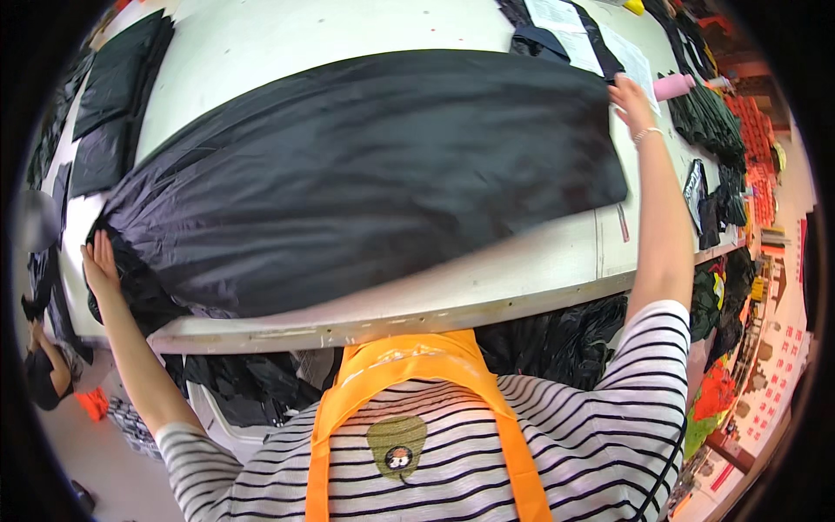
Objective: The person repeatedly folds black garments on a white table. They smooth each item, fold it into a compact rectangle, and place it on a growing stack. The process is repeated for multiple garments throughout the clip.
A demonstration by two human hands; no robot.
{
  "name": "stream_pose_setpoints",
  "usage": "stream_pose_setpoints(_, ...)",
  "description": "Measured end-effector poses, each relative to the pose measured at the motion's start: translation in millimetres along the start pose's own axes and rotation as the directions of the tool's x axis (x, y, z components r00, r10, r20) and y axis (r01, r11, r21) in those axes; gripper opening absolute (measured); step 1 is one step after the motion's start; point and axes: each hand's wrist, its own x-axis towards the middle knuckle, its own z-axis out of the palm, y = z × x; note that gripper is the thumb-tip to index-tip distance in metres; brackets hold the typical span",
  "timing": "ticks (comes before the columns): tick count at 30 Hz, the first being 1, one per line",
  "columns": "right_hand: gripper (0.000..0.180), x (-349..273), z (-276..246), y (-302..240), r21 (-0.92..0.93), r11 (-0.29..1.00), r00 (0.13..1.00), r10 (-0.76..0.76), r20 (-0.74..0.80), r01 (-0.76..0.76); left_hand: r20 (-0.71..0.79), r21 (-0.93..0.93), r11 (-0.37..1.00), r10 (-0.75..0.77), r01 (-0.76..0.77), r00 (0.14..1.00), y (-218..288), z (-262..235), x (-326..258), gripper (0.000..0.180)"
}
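A large piece of black fabric, smooth and slightly shiny, is stretched wide across the white table. Its left end is gathered, with folds fanning out from there, and my left hand is closed on that end. At the far right corner, my right hand grips the edge between thumb and fingers. The fabric's near edge looks blurred. Both my arms are spread wide, and a bunched dark part hangs beside my left hand near the table's front edge.
Folded black fabric is stacked at the far left. Printed papers and a pink thread cone are at the far right, near dark bundled cloth. More black fabric sits below the table edge. Another person's arm shows at left.
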Motion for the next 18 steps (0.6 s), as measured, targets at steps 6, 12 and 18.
stream_pose_setpoints(6,0.048,1,67,145,-0.46,0.865,0.845,0.086,0.528,0.2,0.758,0.616,-0.142,0.373,-0.774,0.535,-96,-32,-163,0.05)
stream_pose_setpoints(12,0.036,0,94,151,-0.383,0.914,0.929,0.02,0.37,0.133,0.641,0.766,-0.235,0.22,-0.598,0.735,-131,-50,-201,0.059)
stream_pose_setpoints(18,0.036,43,201,100,-0.144,0.966,0.904,-0.143,0.404,0.217,0.257,0.963,0.062,0.076,-0.262,0.963,-149,-67,-143,0.045)
